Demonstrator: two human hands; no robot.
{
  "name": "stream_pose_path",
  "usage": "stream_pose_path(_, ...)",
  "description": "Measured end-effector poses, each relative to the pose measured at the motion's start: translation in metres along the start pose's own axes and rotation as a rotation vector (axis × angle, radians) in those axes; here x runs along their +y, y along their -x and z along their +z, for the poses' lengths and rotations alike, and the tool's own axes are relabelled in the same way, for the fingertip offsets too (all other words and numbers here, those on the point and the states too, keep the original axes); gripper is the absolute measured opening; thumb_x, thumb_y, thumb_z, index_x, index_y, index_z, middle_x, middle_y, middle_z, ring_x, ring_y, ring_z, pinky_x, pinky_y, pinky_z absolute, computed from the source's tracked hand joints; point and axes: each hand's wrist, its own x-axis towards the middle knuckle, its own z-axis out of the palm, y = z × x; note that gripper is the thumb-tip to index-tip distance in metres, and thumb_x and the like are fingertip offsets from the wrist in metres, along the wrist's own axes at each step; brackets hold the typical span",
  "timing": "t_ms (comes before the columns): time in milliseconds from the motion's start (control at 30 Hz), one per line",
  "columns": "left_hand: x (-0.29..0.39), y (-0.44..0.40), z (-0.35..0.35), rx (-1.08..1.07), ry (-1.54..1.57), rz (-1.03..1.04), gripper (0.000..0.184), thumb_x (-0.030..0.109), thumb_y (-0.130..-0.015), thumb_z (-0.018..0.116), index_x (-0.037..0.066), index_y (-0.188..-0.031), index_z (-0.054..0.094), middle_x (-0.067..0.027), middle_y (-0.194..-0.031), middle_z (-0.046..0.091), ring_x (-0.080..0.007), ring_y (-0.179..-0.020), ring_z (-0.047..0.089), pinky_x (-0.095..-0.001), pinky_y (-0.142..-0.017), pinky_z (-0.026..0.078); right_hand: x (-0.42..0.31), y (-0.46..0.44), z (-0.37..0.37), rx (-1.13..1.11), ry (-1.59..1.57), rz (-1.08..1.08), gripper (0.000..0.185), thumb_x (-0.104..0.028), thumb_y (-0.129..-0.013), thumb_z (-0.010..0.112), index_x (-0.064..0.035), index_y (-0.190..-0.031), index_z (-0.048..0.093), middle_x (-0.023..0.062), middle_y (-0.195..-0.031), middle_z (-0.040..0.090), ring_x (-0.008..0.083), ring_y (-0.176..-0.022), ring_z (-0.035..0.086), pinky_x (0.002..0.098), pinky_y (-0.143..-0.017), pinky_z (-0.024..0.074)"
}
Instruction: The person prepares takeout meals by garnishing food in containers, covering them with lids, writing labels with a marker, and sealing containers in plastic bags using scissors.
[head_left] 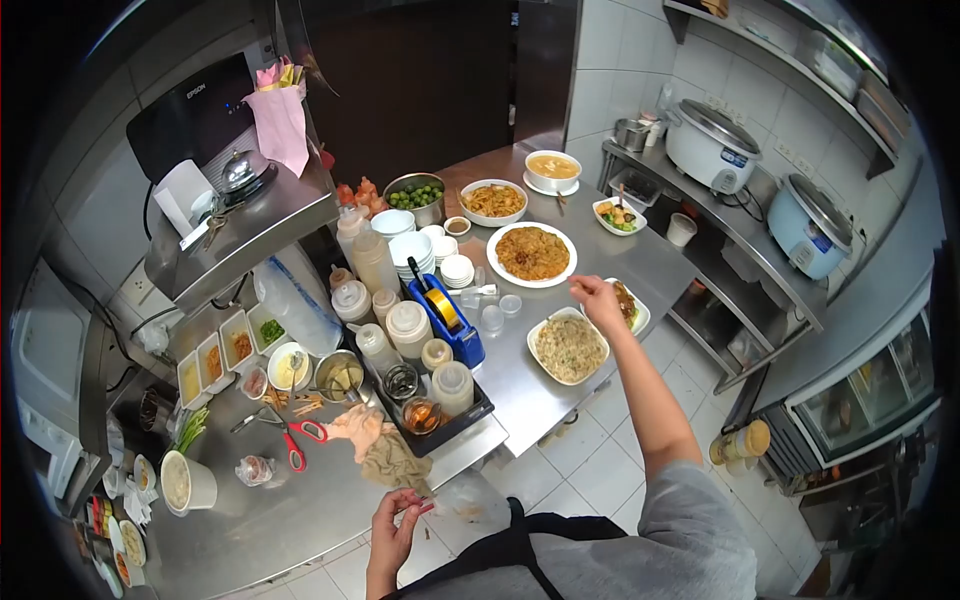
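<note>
My right hand (594, 297) reaches over the steel counter, its fingers pinched together above a square white bowl of fried rice (568, 348); what it holds, if anything, is too small to name. Partly behind that hand is a dish with browned food and greens (632, 308). A round plate of orange-brown food (531, 253) lies just beyond. Low in the view, near the counter's front edge, my left hand (398, 520) is closed on a small red item (427, 507). A crumpled brown cloth (396, 461) lies near it.
Sauce bottles (409, 328) and a blue tape dispenser (446, 322) stand mid-counter. Red-handled scissors (297, 447) lie to the left. Farther back are a noodle bowl (493, 201), a soup bowl (553, 170) and a small salad dish (619, 216). Rice cookers (712, 146) stand at the right.
</note>
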Motion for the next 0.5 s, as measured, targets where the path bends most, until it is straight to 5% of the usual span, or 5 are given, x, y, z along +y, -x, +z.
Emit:
stream_pose_path(67,0.004,-0.006,0.012,-0.009,-0.039,-0.016,0.023,0.010,-0.085,0.059,-0.001,-0.105,0.054,-0.0090,-0.090,0.061,-0.0172,-0.087,0.059,-0.0284,-0.080,0.045,0.037,-0.030,0.003,0.047,-0.453,0.206,0.018,-0.004,-0.085,0.058,0.0009,-0.102,0.062,0.0083,-0.093,0.064,0.0131,-0.080,0.061,0.0241,-0.071,0.0465)
stream_pose_path(167,0.003,-0.004,0.021,-0.030,-0.141,-0.004,0.021,0.009,-0.085,0.059,-0.001,-0.103,0.055,-0.0098,-0.092,0.061,-0.0179,-0.087,0.060,-0.0280,-0.079,0.046,0.069,-0.049,0.007,0.059,-0.635,0.221,0.023,-0.003,-0.087,0.054,0.0053,-0.109,0.056,0.0098,-0.096,0.063,0.0157,-0.086,0.061,0.0240,-0.076,0.0478)
stream_pose_path(433,0.003,0.007,0.011,0.004,-0.263,0.013,0.022,0.011,-0.085,0.059,0.003,-0.105,0.057,-0.0111,-0.096,0.061,-0.0215,-0.089,0.060,-0.0317,-0.078,0.047,0.102,-0.047,0.027,-0.007,-0.262,0.100,0.043,-0.016,-0.086,0.060,-0.0001,-0.124,0.049,0.0051,-0.102,0.061,0.0097,-0.088,0.055,0.0218,-0.078,0.0429)
stream_pose_path(500,0.005,0.008,0.003,0.025,-0.243,-0.006,0.022,0.013,-0.085,0.059,0.003,-0.105,0.057,-0.0116,-0.098,0.060,-0.0228,-0.090,0.060,-0.0322,-0.078,0.047,0.116,-0.052,0.018,-0.115,-0.264,0.166,0.047,-0.012,-0.083,0.062,-0.0033,-0.127,0.047,0.0090,-0.114,0.058,0.0129,-0.100,0.054,0.0256,-0.090,0.0397)
